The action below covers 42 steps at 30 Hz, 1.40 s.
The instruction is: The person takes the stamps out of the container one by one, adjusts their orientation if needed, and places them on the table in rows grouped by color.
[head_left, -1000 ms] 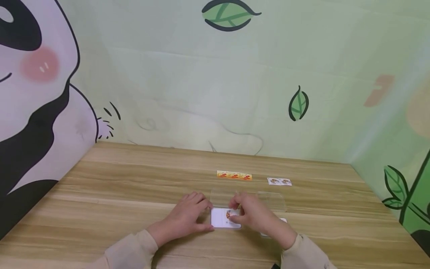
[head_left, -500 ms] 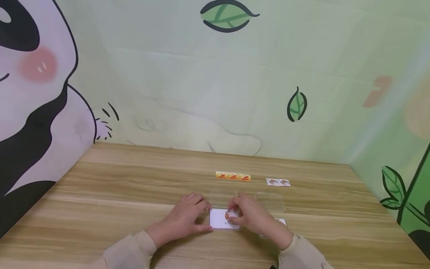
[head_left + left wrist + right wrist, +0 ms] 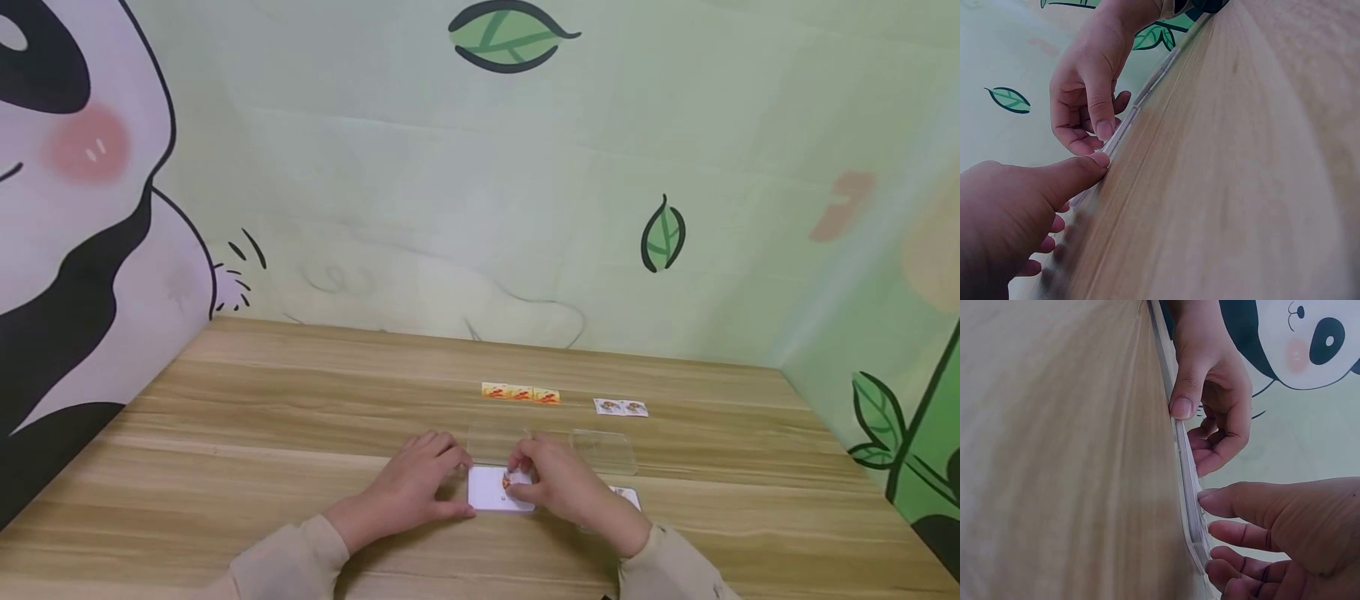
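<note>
A white card (image 3: pixel 486 487) with a small coloured picture on its right part lies on the wooden table, at the top of a thin stack. In the right wrist view a clear plastic case (image 3: pixel 1190 534) surrounds the stack. My left hand (image 3: pixel 408 483) holds its left end, thumb at the near corner and fingers at the far one. Over the right end my right hand (image 3: pixel 566 483) has its thumb on the card beside the picture and its fingers bent at the far edge, partly hiding the card. Another white card (image 3: pixel 628 497) sits partly hidden under the right wrist.
Clear plastic lids (image 3: pixel 604 451) lie just behind the hands. Farther back stand a row of yellow-and-red cards (image 3: pixel 521 392) and a pair of white picture cards (image 3: pixel 621 407), flat on the table (image 3: pixel 300 392). A panda-and-leaf printed wall (image 3: pixel 390 192) closes the back.
The right thumb and fingers have shifted very slightly over the picture, covering a little more of it. The left hand keeps its place on the stack.
</note>
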{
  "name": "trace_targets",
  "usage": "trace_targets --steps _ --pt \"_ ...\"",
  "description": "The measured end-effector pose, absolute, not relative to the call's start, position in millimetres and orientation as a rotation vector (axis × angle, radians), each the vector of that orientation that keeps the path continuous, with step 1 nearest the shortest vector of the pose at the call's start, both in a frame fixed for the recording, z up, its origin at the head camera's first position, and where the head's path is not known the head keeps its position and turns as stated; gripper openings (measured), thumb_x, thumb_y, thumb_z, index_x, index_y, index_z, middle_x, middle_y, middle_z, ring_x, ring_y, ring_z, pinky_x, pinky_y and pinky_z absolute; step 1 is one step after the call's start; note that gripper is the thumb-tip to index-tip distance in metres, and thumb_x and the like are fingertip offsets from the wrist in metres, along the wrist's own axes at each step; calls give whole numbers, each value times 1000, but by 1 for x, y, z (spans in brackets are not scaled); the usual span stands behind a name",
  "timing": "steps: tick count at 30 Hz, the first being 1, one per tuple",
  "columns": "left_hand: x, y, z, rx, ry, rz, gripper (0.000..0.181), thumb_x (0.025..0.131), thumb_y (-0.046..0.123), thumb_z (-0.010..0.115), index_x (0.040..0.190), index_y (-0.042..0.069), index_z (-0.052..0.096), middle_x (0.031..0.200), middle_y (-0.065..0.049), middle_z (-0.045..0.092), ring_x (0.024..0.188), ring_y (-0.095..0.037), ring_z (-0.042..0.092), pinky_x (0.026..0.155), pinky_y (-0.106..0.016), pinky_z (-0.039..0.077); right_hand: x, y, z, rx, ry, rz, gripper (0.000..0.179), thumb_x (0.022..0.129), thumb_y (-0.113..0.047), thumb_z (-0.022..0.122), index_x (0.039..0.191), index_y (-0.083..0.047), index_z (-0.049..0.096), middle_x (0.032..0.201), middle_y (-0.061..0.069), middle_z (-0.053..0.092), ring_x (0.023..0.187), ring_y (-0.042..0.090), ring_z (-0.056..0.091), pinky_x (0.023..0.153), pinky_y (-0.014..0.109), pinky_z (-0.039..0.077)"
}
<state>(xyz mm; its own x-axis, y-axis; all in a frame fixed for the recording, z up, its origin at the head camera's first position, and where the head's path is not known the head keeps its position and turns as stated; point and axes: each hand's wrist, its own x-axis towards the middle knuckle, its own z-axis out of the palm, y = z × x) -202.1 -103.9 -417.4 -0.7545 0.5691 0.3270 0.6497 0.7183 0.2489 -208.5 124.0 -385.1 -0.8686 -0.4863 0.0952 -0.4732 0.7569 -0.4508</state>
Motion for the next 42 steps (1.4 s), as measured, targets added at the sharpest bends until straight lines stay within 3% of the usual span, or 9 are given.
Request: trace_targets --steps 23,42 --pt "-203 -103 -416 -969 -2702 -508 47 75 47 76 108 16 62 104 3 58 99 -14 50 92 -39 44 -210 125 -385 -789 2919 -754 25 75 -15 78 91 -11 59 85 -1 54 77 12 49 69 27 43" --pt "-203 -103 -418 -973 -2696 -509 48 75 48 76 108 17 62 104 4 57 100 -14 50 93 -40 43 -207 125 -383 -788 2905 -794 21 76 -14 79 90 -11 63 81 0 50 72 11 43 62 22 36"
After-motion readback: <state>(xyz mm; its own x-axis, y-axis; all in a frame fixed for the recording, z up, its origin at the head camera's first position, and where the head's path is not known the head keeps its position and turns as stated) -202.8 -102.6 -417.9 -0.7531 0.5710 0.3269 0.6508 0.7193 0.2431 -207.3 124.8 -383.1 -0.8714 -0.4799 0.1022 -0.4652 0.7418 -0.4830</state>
